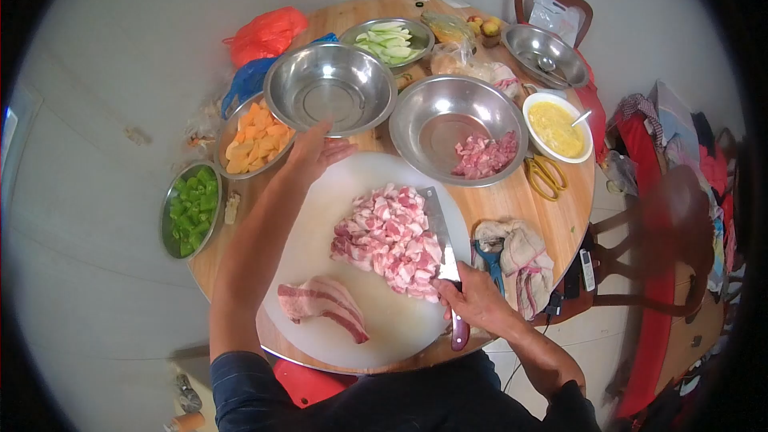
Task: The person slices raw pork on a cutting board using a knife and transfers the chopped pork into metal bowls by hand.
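Reaching for the bowl (330,84) looks like the step in hand. The left hand (317,150), fingers spread, is at its rim; contact is unclear. The right hand (477,299) grips the knife (438,220) beside diced meat (386,240) on the board (416,325). The next move calls for a secure rim hold.

Upper garment (432,402): dark, navy to near-black, plain as far as can be seen; cut off by the lower edge of the view. Left sleeve (242,380): short, dark navy with a bluish cast, loose at the hem, ending near the elbow. Right sleeve (570,410): short, close to black, only partly in view, hem likewise near the elbow. Left forearm (260,252) and right forearm (538,350): bare from hem to wrist. Left hand (315,155) and right hand (480,301): bare, fingers uncovered. Fine weave and stitching: too small to assess.
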The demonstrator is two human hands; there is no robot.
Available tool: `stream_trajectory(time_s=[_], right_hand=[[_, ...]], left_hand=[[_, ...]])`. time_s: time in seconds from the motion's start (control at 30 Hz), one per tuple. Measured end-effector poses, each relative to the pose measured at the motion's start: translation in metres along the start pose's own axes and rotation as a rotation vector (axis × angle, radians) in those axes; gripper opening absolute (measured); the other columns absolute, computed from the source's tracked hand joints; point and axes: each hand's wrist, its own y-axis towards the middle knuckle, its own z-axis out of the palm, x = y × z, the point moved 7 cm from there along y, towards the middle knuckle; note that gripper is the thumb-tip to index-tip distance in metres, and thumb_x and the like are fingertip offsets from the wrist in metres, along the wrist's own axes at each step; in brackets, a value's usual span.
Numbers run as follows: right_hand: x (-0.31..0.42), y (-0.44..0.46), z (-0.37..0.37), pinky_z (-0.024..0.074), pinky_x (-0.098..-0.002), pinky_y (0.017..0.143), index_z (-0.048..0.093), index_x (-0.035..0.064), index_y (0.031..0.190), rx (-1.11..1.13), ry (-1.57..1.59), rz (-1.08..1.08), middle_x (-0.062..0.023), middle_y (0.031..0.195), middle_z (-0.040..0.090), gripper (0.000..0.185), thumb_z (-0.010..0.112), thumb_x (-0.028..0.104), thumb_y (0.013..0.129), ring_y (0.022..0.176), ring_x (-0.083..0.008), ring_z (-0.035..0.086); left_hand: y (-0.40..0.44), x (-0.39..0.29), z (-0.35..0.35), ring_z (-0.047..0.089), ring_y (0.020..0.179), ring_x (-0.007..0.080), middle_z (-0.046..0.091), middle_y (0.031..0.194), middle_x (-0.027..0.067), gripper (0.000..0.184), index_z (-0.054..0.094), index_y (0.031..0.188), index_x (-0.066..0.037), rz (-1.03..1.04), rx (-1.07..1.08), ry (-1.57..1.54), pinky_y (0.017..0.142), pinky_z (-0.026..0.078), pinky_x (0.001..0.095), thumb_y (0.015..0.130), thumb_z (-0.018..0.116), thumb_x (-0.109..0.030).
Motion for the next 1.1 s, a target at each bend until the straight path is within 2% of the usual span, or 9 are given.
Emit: stream_trajectory(time_s=[0.07, 0.1, 0.17, 0.47, 0.6, 0.7, 0.77, 0.87, 1.1], right_hand=[[0.009, -0.001, -0.003, 0.0607, -0.0421, 0.062, 0.058, -0.0104, 0.107, 0.004, -0.011, -0.032, -0.0186, 0.08, 0.073, 0.044, 0.065, 0.033, 0.111, 0.065, -0.0272, 0.078], [0.007, 0.0, -0.002, 0.0607, -0.0421, 0.062, 0.058, -0.0104, 0.107, 0.007, -0.01, -0.037, -0.0186, 0.08, 0.073, 0.044, 0.065, 0.033, 0.111, 0.065, -0.0272, 0.078], [-0.002, 0.002, -0.001, 0.0607, -0.0417, 0.062, 0.059, -0.0098, 0.107, 0.016, -0.029, -0.013, -0.017, 0.077, 0.073, 0.043, 0.065, 0.033, 0.111, 0.066, -0.0266, 0.078], [0.005, -0.001, -0.001, 0.0615, -0.0396, 0.061, 0.058, -0.0113, 0.111, 0.015, 0.026, 0.014, -0.0158, 0.08, 0.073, 0.041, 0.065, 0.029, 0.112, 0.066, -0.024, 0.078], [0.006, -0.002, -0.001, 0.0615, -0.0398, 0.06, 0.058, -0.0112, 0.111, 0.019, 0.019, 0.009, -0.0161, 0.08, 0.073, 0.042, 0.065, 0.03, 0.112, 0.066, -0.0242, 0.078], [0.003, -0.001, 0.001, 0.0613, -0.0395, 0.06, 0.058, -0.0111, 0.111, 0.016, 0.016, -0.01, -0.0163, 0.08, 0.073, 0.043, 0.066, 0.032, 0.112, 0.066, -0.0246, 0.078], [0.001, -0.002, 0.002, 0.0613, -0.0395, 0.06, 0.058, -0.0109, 0.111, 0.011, 0.015, -0.005, -0.0164, 0.081, 0.073, 0.042, 0.065, 0.031, 0.112, 0.068, -0.0248, 0.079], [-0.004, -0.001, 0.003, 0.0608, -0.0392, 0.059, 0.057, -0.0104, 0.11, -0.007, 0.031, -0.003, -0.0168, 0.079, 0.073, 0.04, 0.063, 0.029, 0.113, 0.066, -0.0247, 0.078], [-0.004, 0.001, 0.008, 0.0573, -0.0392, 0.054, 0.054, -0.0079, 0.108, -0.051, 0.155, -0.064, -0.0114, 0.07, 0.066, 0.03, 0.056, 0.022, 0.114, 0.057, -0.0212, 0.07]], left_hand=[[0.008, 0.0, 0.001, 0.068, 0.127, 0.0494, 0.063, 0.135, 0.0372, 0.052, 0.039, 0.146, 0.018, 0.02, 0.103, -0.159, 0.11, 0.063, 0.0524, 0.112, 0.053, -0.019], [0.005, -0.001, 0.003, 0.068, 0.127, 0.0494, 0.063, 0.135, 0.0372, 0.052, 0.039, 0.146, 0.018, 0.024, 0.1, -0.157, 0.11, 0.063, 0.0524, 0.112, 0.053, -0.019], [-0.003, 0.002, -0.001, 0.07, 0.126, 0.0455, 0.064, 0.136, 0.0349, 0.045, 0.043, 0.145, 0.017, 0.044, -0.021, -0.147, 0.111, 0.062, 0.0515, 0.109, 0.046, -0.009], [-0.033, 0.01, -0.016, 0.072, 0.126, 0.0377, 0.064, 0.139, 0.0304, 0.042, 0.042, 0.145, 0.015, 0.045, 0.015, -0.098, 0.112, 0.062, 0.0485, 0.109, 0.042, -0.005], [-0.043, 0.007, -0.018, 0.072, 0.126, 0.0369, 0.063, 0.141, 0.0302, 0.042, 0.041, 0.147, 0.015, 0.094, 0.021, -0.083, 0.113, 0.062, 0.0489, 0.11, 0.042, -0.007], [-0.049, 0.005, -0.019, 0.071, 0.126, 0.0391, 0.063, 0.14, 0.0307, 0.044, 0.041, 0.149, 0.012, 0.13, 0.055, -0.1, 0.114, 0.061, 0.0503, 0.113, 0.047, -0.013], [-0.053, 0.007, -0.02, 0.066, 0.129, 0.0504, 0.054, 0.147, 0.0365, 0.052, 0.036, 0.152, 0.013, 0.053, 0.08, -0.25, 0.113, 0.06, 0.0583, 0.114, 0.055, -0.018], [-0.063, 0.005, -0.019, 0.065, 0.127, 0.0525, 0.054, 0.145, 0.0385, 0.056, 0.038, 0.151, 0.012, -0.029, 0.057, -0.234, 0.111, 0.06, 0.0604, 0.114, 0.06, -0.024], [-0.05, 0.008, -0.053, 0.073, 0.116, 0.046, 0.064, 0.129, 0.0328, 0.055, 0.046, 0.143, 0.01, 0.025, 0.039, -0.099, 0.099, 0.067, 0.0565, 0.113, 0.062, -0.032]])
